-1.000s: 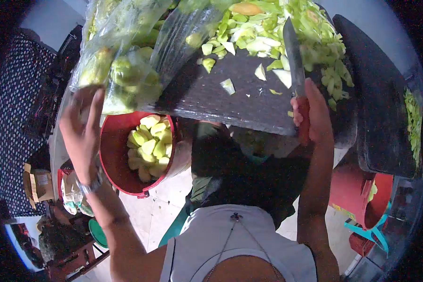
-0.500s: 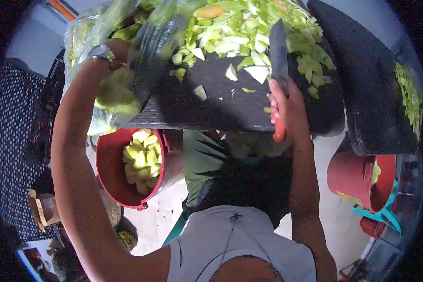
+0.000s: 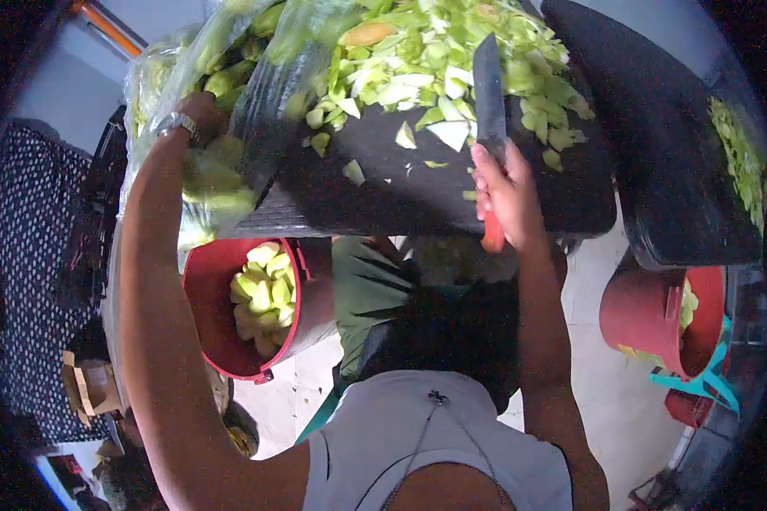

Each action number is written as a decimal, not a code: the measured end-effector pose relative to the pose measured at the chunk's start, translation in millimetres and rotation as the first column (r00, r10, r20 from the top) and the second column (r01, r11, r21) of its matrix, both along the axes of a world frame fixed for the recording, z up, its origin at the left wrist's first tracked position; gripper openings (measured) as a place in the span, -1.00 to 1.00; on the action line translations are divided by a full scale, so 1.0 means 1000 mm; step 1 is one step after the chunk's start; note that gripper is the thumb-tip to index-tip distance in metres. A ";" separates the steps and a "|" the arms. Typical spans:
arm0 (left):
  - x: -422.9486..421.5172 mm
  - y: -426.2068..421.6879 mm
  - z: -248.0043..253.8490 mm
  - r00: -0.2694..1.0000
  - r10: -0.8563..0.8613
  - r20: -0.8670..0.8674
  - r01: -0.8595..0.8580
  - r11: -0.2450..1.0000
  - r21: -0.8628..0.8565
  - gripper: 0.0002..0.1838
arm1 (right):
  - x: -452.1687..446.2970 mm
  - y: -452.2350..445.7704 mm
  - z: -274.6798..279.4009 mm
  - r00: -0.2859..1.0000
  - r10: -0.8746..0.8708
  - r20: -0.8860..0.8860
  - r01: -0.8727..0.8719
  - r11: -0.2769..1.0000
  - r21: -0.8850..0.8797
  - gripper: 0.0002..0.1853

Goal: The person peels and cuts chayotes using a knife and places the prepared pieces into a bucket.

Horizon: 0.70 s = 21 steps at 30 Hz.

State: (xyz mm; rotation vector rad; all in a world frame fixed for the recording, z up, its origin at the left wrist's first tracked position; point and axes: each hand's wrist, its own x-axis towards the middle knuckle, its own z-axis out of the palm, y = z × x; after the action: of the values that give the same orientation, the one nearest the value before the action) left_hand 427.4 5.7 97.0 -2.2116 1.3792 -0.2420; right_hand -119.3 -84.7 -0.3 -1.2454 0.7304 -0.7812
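My right hand point(image 3: 510, 194) is closed round the red-orange handle of a large knife point(image 3: 489, 94). Its dark blade points away from me over the black work surface point(image 3: 375, 204). Pale green peelings and cut pieces point(image 3: 418, 68) are heaped beyond and beside the blade. At the left, my left hand point(image 3: 199, 112) reaches into a clear plastic bag point(image 3: 273, 102) of whole green produce point(image 3: 228, 78), whose kind I cannot tell. The fingers of that hand are hidden among the plastic and produce.
Below the left edge stands a red bucket point(image 3: 222, 341) with peeled pale pieces point(image 3: 267, 289) inside. Another black surface point(image 3: 673, 170) with green peelings lies at the right, above a second red bucket point(image 3: 643, 315). A cardboard box point(image 3: 94, 387) sits at the lower left.
My left hand has moved slightly away from me, deeper among the bagged produce. The knife remains in my right hand, almost still. The whole view has shifted a little.
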 end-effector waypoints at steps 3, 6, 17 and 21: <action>-0.018 0.005 0.003 0.997 -0.044 0.059 0.049 0.995 -0.090 -0.56 | -0.001 0.000 -0.004 0.999 -0.006 0.032 0.007 0.999 -0.031 -0.77; -0.047 0.005 0.023 1.000 0.016 0.009 -0.012 0.960 -0.281 -0.48 | -0.003 -0.003 -0.003 0.996 0.013 0.093 -0.015 1.000 0.014 -0.78; -0.148 -0.025 0.080 0.017 -0.929 -0.371 -0.801 0.209 -0.561 -0.45 | -0.010 -0.001 0.013 0.996 0.013 0.086 -0.033 0.969 0.243 -0.69; -0.148 -0.022 0.045 -0.621 -0.706 -0.341 -0.712 0.690 -0.131 -0.36 | -0.017 -0.003 0.019 0.999 -0.013 0.035 0.004 0.968 0.253 -0.60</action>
State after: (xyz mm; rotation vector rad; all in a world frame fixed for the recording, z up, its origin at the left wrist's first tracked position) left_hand 279.1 -16.3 141.7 0.7442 -0.6285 -1.1446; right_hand -136.4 -88.2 18.4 -0.9962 0.7801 -0.6921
